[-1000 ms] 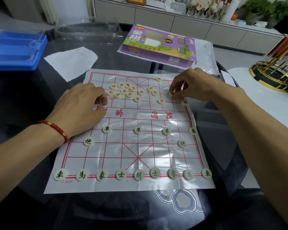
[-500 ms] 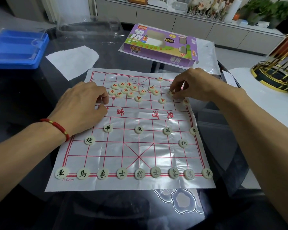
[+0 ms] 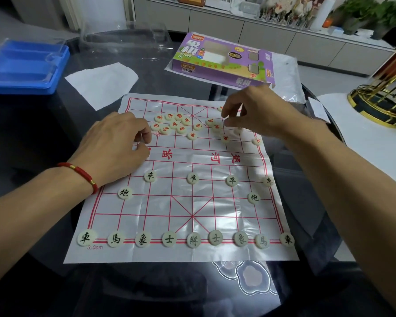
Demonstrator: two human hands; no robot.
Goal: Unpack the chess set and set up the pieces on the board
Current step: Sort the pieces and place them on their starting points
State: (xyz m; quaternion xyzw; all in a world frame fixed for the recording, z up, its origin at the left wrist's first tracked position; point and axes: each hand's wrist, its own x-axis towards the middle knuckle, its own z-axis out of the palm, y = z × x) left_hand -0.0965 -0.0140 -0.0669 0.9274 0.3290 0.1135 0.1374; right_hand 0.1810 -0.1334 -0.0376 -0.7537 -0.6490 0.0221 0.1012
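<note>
Curled loosely at the left edge of the board point(image 3: 192, 202), the left hand point(image 3: 114, 145) rests with fingertips and thumb drawn together near the river line; whether it pinches a piece there cannot be told, since nothing shows between the fingers. Left of the board and well apart lie a blue tray point(image 3: 25, 65) and a white sheet of paper point(image 3: 101, 83) on the dark table point(image 3: 32, 133). On the board's near half the black pieces point(image 3: 193, 240) stand placed: a full back row, two cannons and four soldiers showing, with the leftmost soldier's spot covered by the left wrist, which wears a red bracelet point(image 3: 82, 176). On the far half, the red pieces point(image 3: 174, 124) sit mostly in a loose heap left of the board's centre line, close to the left fingertips; a few others lie scattered toward the right edge, one point(image 3: 257, 141) at that edge on the soldier line and one point(image 3: 220, 108) on the far row. The right hand point(image 3: 254, 113) hovers above the far right quarter, index finger and thumb bent toward each other around a small gap; it seems to hold nothing, though a piece could be hidden there. The heap lies to the left of that hand and just beyond the left one, so the left hand looks nearer for drawing from it, while the right is better placed for the far-right points. Beyond the board's far edge lies the purple box point(image 3: 224, 60).
</note>
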